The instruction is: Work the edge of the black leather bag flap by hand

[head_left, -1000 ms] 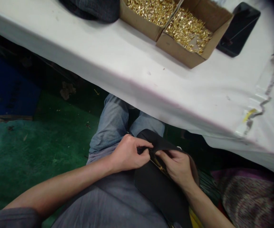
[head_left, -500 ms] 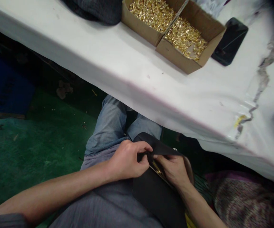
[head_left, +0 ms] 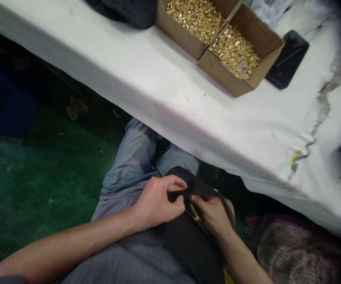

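Note:
On my lap lies a black bag-like piece [head_left: 195,244], smooth as leather or coated cloth, with a gold zipper [head_left: 195,214] along its opening. At the zipper's upper end my left hand [head_left: 160,200] pinches the dark edge between thumb and fingers. Close beside it, my right hand [head_left: 213,213] is closed on the same edge, its fingertips partly under the raised black flap [head_left: 192,180]. Whether a smaller part sits between the fingertips is hidden.
A white-covered table [head_left: 147,71] stands in front of me. On it are cardboard boxes [head_left: 220,75] of small gold metal pieces [head_left: 232,49], a black phone-like object [head_left: 287,59] and a dark cloth item [head_left: 129,12]. A patterned bundle [head_left: 291,252] lies at right.
The view has shifted slightly, so the table and boxes appear a little lower and to the right. Both hands keep their hold at the zipper end, with only small finger movement.

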A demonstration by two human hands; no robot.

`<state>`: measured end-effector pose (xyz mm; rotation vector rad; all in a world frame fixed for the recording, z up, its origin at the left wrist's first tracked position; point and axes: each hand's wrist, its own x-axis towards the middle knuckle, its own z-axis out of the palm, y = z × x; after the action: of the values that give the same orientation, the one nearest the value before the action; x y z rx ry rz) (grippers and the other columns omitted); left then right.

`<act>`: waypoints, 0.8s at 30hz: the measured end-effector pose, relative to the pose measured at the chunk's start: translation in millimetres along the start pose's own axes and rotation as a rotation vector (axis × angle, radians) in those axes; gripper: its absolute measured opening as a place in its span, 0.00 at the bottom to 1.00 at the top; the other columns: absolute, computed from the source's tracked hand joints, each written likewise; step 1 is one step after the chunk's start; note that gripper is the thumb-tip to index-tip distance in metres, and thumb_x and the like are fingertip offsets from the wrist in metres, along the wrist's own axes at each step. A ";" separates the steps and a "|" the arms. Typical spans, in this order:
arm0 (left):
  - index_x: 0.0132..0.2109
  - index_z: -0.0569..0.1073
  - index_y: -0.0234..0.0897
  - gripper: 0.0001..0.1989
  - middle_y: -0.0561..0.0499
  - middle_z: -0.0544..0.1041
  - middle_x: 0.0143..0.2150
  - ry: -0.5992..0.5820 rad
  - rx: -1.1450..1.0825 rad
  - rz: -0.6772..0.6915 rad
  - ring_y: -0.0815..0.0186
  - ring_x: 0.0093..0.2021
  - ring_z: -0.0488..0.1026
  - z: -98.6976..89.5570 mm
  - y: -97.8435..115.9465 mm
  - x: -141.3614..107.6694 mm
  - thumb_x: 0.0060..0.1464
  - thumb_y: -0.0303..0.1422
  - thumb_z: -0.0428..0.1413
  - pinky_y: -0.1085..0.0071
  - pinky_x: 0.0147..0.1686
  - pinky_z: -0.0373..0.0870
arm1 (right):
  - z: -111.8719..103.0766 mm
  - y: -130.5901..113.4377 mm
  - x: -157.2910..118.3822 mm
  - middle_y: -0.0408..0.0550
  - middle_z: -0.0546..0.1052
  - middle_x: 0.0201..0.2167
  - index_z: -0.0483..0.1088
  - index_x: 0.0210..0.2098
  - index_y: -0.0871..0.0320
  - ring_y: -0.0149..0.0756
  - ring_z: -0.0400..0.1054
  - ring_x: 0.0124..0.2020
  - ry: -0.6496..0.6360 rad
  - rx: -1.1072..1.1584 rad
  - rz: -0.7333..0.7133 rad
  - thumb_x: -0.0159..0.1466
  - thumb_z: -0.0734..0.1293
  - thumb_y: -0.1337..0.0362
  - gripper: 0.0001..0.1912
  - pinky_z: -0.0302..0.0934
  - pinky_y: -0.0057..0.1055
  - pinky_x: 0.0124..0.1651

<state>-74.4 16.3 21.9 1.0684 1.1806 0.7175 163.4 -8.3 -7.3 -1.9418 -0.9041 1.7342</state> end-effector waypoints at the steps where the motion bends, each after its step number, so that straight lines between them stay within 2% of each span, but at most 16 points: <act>1: 0.51 0.84 0.40 0.17 0.53 0.89 0.48 0.005 -0.005 0.008 0.57 0.48 0.88 0.0 -0.6 -1.0 0.56 0.23 0.62 0.65 0.55 0.85 | 0.9 -2.4 0.6 0.53 0.89 0.42 0.85 0.38 0.56 0.53 0.83 0.44 -0.001 -0.012 -0.007 0.55 0.84 0.45 0.23 0.78 0.43 0.51; 4: 0.51 0.88 0.40 0.17 0.53 0.89 0.48 0.026 -0.004 0.039 0.58 0.48 0.88 -0.1 -3.5 -3.7 0.56 0.23 0.62 0.65 0.55 0.86 | 2.9 -6.8 3.1 0.52 0.89 0.39 0.85 0.38 0.55 0.54 0.83 0.45 -0.003 -0.023 -0.037 0.54 0.85 0.46 0.22 0.79 0.44 0.52; 8: 0.53 0.89 0.43 0.19 0.55 0.89 0.52 0.029 -0.006 0.086 0.59 0.53 0.87 0.7 -8.8 -4.9 0.58 0.23 0.61 0.63 0.63 0.82 | 3.4 -3.4 3.7 0.51 0.88 0.37 0.85 0.41 0.55 0.55 0.83 0.48 -0.026 0.005 -0.036 0.55 0.84 0.47 0.22 0.78 0.46 0.56; 15: 0.53 0.89 0.42 0.20 0.48 0.88 0.56 -0.003 0.004 0.184 0.58 0.57 0.86 0.9 -12.4 -11.8 0.58 0.21 0.62 0.62 0.65 0.81 | 1.5 2.4 -7.0 0.54 0.89 0.42 0.86 0.42 0.57 0.58 0.83 0.52 0.002 -0.077 -0.040 0.57 0.83 0.49 0.21 0.76 0.50 0.61; 18: 0.57 0.87 0.43 0.21 0.47 0.85 0.62 -0.019 0.039 0.178 0.57 0.61 0.84 0.7 -12.6 -22.5 0.61 0.22 0.61 0.58 0.68 0.79 | 4.3 -2.1 -10.5 0.52 0.89 0.41 0.86 0.42 0.55 0.56 0.84 0.51 -0.026 -0.059 -0.066 0.57 0.82 0.50 0.19 0.78 0.48 0.59; 21: 0.59 0.86 0.47 0.21 0.48 0.83 0.65 -0.008 0.058 0.162 0.56 0.65 0.81 -0.4 -14.0 -33.9 0.65 0.23 0.61 0.54 0.70 0.78 | 7.3 -4.9 -13.1 0.50 0.89 0.38 0.86 0.41 0.53 0.54 0.85 0.46 -0.022 -0.094 -0.106 0.57 0.82 0.50 0.17 0.80 0.47 0.55; 24: 0.63 0.84 0.46 0.23 0.47 0.81 0.67 -0.034 0.101 0.223 0.56 0.68 0.79 -3.1 -15.5 -43.7 0.67 0.23 0.60 0.52 0.73 0.75 | 4.5 3.8 -15.4 0.50 0.89 0.40 0.87 0.42 0.52 0.53 0.85 0.45 -0.036 -0.157 -0.155 0.58 0.83 0.50 0.17 0.81 0.47 0.56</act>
<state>-90.3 -27.3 23.7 1.3063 1.0880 0.8156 159.4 -22.1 0.7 -1.8837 -1.2030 1.6581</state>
